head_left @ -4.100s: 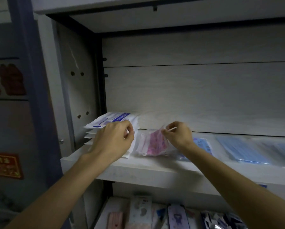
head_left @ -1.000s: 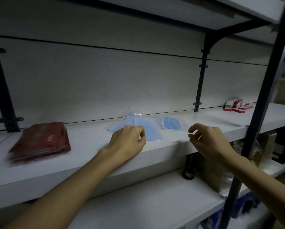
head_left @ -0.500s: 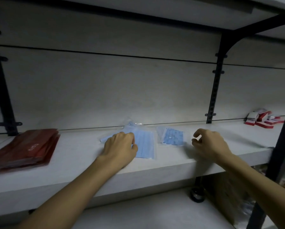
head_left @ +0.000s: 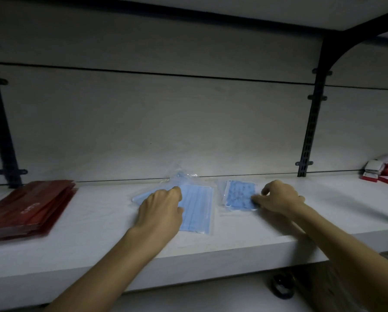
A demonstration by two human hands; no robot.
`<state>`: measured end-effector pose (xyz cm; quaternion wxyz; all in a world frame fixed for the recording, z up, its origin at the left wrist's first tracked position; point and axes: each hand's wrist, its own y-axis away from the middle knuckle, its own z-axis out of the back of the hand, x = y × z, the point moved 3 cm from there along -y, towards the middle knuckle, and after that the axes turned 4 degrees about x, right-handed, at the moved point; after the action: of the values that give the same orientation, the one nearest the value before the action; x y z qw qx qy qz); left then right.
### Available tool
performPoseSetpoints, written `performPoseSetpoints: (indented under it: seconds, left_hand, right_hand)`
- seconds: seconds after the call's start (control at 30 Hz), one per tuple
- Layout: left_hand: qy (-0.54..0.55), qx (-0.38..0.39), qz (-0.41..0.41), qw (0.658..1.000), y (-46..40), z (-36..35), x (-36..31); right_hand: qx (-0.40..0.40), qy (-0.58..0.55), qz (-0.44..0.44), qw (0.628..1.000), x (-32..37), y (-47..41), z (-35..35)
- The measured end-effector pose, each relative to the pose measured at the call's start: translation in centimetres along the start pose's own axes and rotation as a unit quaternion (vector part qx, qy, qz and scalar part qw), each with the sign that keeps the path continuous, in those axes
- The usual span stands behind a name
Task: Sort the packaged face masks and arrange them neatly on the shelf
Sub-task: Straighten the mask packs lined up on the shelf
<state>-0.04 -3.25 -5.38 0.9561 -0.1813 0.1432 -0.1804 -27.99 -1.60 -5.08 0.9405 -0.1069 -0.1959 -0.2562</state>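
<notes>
1. A plain blue mask pack (head_left: 197, 210), in a clear wrapper, lies flat on the white shelf (head_left: 233, 246) near the middle of the view, its long side running from the back wall toward the front edge.
2. More clear-wrapped blue packs (head_left: 179, 176) show partly under and behind it, fanned out toward the back wall; how many there are cannot be told.
3. Just to the right, apart by a narrow strip of shelf, lies a smaller patterned blue mask pack (head_left: 239, 195), also in clear plastic.
4. The left hand (head_left: 160, 210) rests on the left part of the plain blue mask pack, knuckles up and fingers bent down onto it. Whether it pinches the wrapper or only presses on it cannot be told.
5. The right hand (head_left: 277, 198) sits at the right edge of the patterned blue mask pack. Its fingers are curled and its fingertips (head_left: 256, 199) touch that edge; a true grip cannot be made out.
6. Both bare forearms reach in from the lower edge of the view, over the front of the shelf.
7. Well to the left on the same shelf lies a stack of flat red packets (head_left: 28, 210), slightly fanned.
8. At the far right, near the back wall, sit some red and white boxes (head_left: 384, 171).
9. Dark metal uprights (head_left: 310, 122) stand against the pale back wall, and another shelf board spans above.
</notes>
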Motion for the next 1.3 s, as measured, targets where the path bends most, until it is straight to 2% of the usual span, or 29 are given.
performPoseSetpoints:
  seconds: [0.17, 0.43, 0.77, 1.03, 1.13, 1.3]
  left_hand:
    - [0.004, -0.029, 0.054, 0.998, -0.1, -0.3, 0.3]
    - [0.026, -0.006, 0.107, 0.994, 0.6, -0.2, 1.1]
    - [0.051, -0.042, 0.119, 0.991, 1.3, 0.6, 1.1]
    - [0.104, -0.047, 0.104, 0.988, 1.1, 0.4, 1.3]
    - [0.136, -0.048, 0.138, 0.98, 0.7, 0.3, 1.5]
    - [0.114, -0.032, 0.149, 0.982, 0.7, 0.1, 1.6]
  right_hand:
    - [-0.04, -0.105, 0.022, 0.993, -1.5, -0.5, 0.0]
    - [-0.061, -0.211, 0.052, 0.974, -2.0, -0.4, -0.1]
    - [-0.053, -0.253, 0.013, 0.966, -1.9, -0.2, 0.0]
    - [-0.048, -0.266, 0.041, 0.962, -1.1, 0.2, 0.3]
    - [-0.055, -0.273, 0.054, 0.959, -1.0, 0.3, 0.4]
    - [-0.061, -0.276, 0.063, 0.957, -1.0, 0.5, 0.4]
